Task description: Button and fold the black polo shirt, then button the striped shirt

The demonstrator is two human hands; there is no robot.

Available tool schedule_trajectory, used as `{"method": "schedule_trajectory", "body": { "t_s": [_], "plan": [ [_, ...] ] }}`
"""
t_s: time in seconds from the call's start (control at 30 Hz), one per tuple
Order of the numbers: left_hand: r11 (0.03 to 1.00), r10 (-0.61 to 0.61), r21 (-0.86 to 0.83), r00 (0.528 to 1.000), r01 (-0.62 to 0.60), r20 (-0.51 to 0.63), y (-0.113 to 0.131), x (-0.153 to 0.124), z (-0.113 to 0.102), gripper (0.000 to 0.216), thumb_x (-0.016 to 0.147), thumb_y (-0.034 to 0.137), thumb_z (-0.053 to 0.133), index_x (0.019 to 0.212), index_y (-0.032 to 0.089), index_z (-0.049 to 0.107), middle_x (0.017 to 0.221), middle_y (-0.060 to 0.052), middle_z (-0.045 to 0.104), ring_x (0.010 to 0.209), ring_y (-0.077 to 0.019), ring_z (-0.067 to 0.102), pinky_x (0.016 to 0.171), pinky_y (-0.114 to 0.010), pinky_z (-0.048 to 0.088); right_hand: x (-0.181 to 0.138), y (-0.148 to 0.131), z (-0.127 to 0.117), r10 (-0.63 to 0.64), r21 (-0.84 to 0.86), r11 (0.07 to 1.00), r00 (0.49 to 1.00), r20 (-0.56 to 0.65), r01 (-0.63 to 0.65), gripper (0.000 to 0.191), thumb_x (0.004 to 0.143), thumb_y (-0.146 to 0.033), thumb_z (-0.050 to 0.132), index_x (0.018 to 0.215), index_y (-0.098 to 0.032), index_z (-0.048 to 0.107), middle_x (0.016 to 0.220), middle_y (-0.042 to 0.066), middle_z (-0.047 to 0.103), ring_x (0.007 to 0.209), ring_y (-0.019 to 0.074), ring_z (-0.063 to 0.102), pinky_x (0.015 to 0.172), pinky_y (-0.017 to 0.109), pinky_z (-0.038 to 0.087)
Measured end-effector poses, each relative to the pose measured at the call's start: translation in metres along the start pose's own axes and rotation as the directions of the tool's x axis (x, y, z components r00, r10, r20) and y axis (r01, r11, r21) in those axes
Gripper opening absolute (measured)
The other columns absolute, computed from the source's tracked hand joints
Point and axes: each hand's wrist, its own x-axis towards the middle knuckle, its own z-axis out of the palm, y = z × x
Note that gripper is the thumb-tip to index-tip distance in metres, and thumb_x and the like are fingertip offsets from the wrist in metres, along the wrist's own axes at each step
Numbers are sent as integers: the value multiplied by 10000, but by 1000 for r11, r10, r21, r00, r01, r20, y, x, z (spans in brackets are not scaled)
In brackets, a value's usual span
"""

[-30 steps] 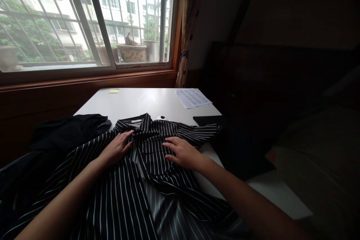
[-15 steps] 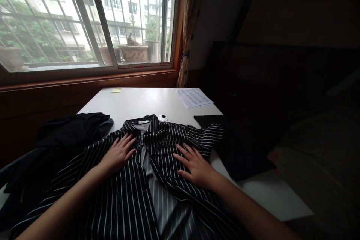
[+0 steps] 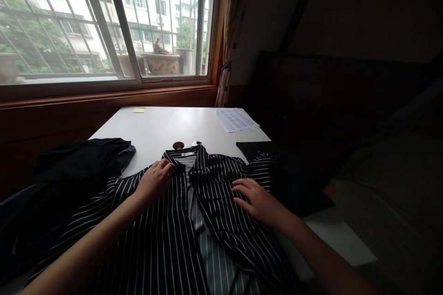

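The white tabletop [image 3: 162,124] spreads away toward 12 o'clock, and the striped shirt [image 3: 173,235] covers most of its near part. The shirt lies face up with its front parted, its long axis running close to a 12-to-6 line: the collar [image 3: 201,160] is at the 12 o'clock end, while the hem is lost past the lower edge of view. A heap of dark clothing [image 3: 83,161] sits at 10 o'clock from the shirt's middle. A dark flat piece [image 3: 299,193], too dim to identify, lies at 2 o'clock; the shirt's sleeve on that side reaches it, though whether it overlaps is unclear. Printed sheets [image 3: 236,120] rest at 1 o'clock, well beyond.

Both hands are over the shirt's upper half. The left hand [image 3: 156,179] is clearly nearer the collar, which lies at about 2 o'clock from it; its fingers are close together, tips at the collar's edge, and I cannot tell whether they pinch cloth. The right hand [image 3: 255,198] is spread loosely on or just above the other front panel, holding nothing visible, with the collar farther off at 10 o'clock.

A yellow note [image 3: 139,110] lies at 11 o'clock; a small white round object [image 3: 198,143] is just beyond the collar.
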Motion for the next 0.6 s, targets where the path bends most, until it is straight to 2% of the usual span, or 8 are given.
{"method": "schedule_trajectory", "body": {
  "t_s": [0.1, 0.17, 0.27, 0.37, 0.47, 0.6],
  "plan": [
    [1000, 1, -16, 996, -3, -87, -7, 18, 9, 310, 895, 235, 555, 1197, 260, 622, 1237, -105, 581, 1131, -324, 515, 957, -498, 477, 43, -13, -3, -82, -18, 997, 985, -152, 80, 203, 938, -245, 566, 1095, -248, 696, 1168, 82, 659, 1119, 261, 577, 1020, 472, 454],
    [998, 38, -43, 995, -42, -91, -11, 28, 18, 311, 878, 242, 593, 1186, 267, 632, 1264, -96, 577, 1196, -338, 468, 1002, -531, 443, 78, -22, 1, -145, 0, 989, 973, -181, 148, 197, 922, -191, 580, 1069, -243, 700, 1121, 75, 663, 1085, 245, 588, 991, 445, 468],
    [994, 76, -73, 994, -81, -73, -16, 38, 30, 243, 882, 270, 608, 1116, 288, 667, 1207, -73, 619, 1216, -331, 460, 1016, -523, 430, 129, -33, 16, -223, 36, 973, 967, -123, 229, 238, 894, -168, 616, 1101, -254, 696, 1159, 55, 640, 1087, 216, 603, 976, 379, 473],
    [993, 73, -90, 995, -80, -74, -20, 39, 37, 216, 915, 302, 574, 1106, 280, 672, 1123, -74, 650, 1155, -312, 506, 991, -495, 449, 165, -36, 37, -229, 40, 973, 973, -21, 229, 306, 858, -172, 657, 1151, -257, 683, 1205, 44, 621, 1004, 197, 644, 908, 338, 498],
    [993, 59, -101, 994, -69, -92, -24, 37, 41, 273, 924, 323, 573, 1182, 262, 636, 1155, -82, 634, 1126, -302, 516, 990, -482, 456, 177, -30, 59, -238, 45, 971, 971, 26, 236, 275, 846, -161, 659, 1105, -246, 699, 1155, 34, 639, 945, 188, 657, 872, 326, 509],
    [986, 66, -147, 991, -83, -116, -26, 37, 44, 329, 912, 300, 598, 1238, 259, 585, 1211, -74, 599, 1140, -287, 509, 1006, -481, 459, 170, -15, 79, -215, 179, 956, 971, -109, 231, 178, 878, -144, 628, 1018, -223, 704, 1065, 29, 640, 933, 168, 646, 862, 302, 515]
  ]
}}
